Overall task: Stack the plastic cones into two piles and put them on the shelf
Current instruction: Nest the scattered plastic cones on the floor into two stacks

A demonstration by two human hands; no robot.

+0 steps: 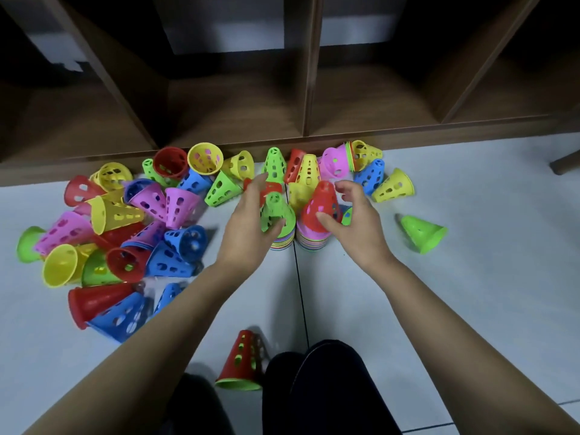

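Head view, looking down at the floor [470, 293] in front of the shelf [361, 136].

Two piles stand upright side by side, nearly touching, just short of the shelf's bottom board: left pile [284, 241] and right pile [310, 241], both showing many coloured rims.

Left hand [248, 227]: I see the thumb and fingers closed round a green cone [276, 208], which sits on top of the left pile, tilted slightly.

Right hand [354, 221]: thumb pressed on a red cone [321, 205] on top of the right pile, fingers curled over its far side.

Loose cones [125, 230] lie heaped on the floor to the left, more in a row against the shelf base. A lone green cone [423, 232] lies on its side to the right, well apart. A red cone nested over a green one [243, 359] stands near my operator's knees [314, 387].
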